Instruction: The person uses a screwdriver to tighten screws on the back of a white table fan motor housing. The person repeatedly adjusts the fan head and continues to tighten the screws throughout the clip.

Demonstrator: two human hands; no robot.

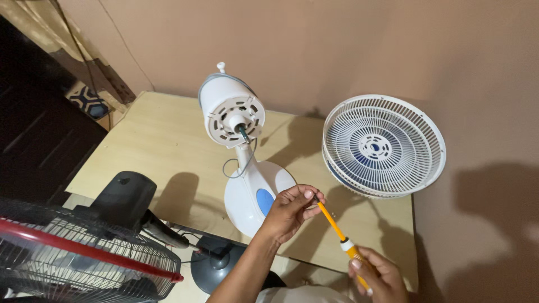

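Note:
My right hand (377,277) grips the orange handle of a screwdriver (336,226) at the lower right. My left hand (292,210) pinches the screwdriver's tip between thumb and fingers, just in front of the white fan base with a blue oval button (258,197). The white fan body (232,111) stands on the wooden table (163,146) with its motor face and bare shaft turned towards me. No blades or grille are on it.
White fan grilles (383,146) lean against the wall at the table's right edge. A black fan with a red-rimmed wire cage (84,255) and its grey round base (216,266) stand at the lower left. A dark doorway lies left.

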